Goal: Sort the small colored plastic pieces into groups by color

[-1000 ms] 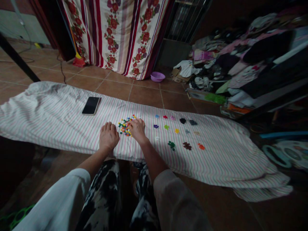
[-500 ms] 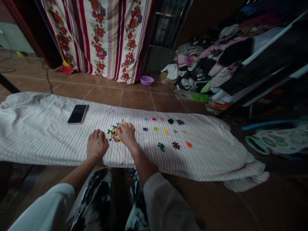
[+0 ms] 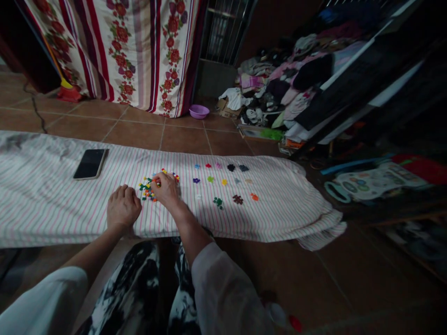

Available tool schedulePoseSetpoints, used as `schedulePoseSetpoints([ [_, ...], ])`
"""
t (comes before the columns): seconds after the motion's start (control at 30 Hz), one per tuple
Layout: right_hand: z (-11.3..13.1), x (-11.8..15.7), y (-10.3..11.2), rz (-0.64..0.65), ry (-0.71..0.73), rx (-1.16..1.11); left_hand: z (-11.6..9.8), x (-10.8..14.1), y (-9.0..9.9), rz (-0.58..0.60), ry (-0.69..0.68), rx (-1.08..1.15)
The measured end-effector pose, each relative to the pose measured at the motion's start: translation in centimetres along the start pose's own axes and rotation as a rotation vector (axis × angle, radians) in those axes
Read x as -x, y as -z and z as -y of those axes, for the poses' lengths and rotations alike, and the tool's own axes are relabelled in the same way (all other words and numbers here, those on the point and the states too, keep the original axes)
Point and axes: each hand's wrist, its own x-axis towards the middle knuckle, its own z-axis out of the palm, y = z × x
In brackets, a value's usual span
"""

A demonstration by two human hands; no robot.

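My right hand [image 3: 166, 190] is over a mixed pile of tiny coloured pieces [image 3: 145, 187]. Its thumb and fingers are pinched together among them; any piece between the fingertips is too small to make out. Just left of the pile, my left hand [image 3: 124, 205] rests on the striped cloth with fingers curled under and knuckles up. To the right, small single-colour clusters lie in rows, among them a dark green cluster [image 3: 218, 202], a brown cluster [image 3: 238, 199], an orange cluster [image 3: 254, 197], a yellow cluster [image 3: 224, 182] and a black cluster [image 3: 231, 167].
A phone [image 3: 91, 164] lies on the striped cloth [image 3: 279, 209] to the left. Beyond the cloth are a purple basin [image 3: 199, 111], a floral curtain [image 3: 143, 56], a red and yellow broom [image 3: 69, 93] and a heap of clothes [image 3: 279, 83].
The whole view has shifted, so everything sits further left in the picture. My right hand stays at the pile with its fingers pinched; my left hand still rests beside it.
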Motion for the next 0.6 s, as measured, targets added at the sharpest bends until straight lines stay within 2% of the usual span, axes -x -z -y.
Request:
schedulePoseSetpoints([
  [0.17, -0.6, 0.6, 2.1, -0.089, -0.091, -0.128, 0.1, 0.0, 0.0, 0.020, 0.006, 0.000],
  [0.3, -2.7, 0.9, 4.9, -0.183, -0.221, -0.239, 0.1, -0.1, 0.2, 0.043, 0.016, -0.011],
  [0.43, -7.0, 2.9, 8.2, -0.326, -0.219, -0.219, 0.1, -0.1, 0.4, 0.043, 0.014, 0.010],
  [0.6, -13.6, 7.8, 12.6, -0.506, -0.253, -0.136, -0.1, -0.1, 0.8, 0.040, -0.008, -0.010],
])
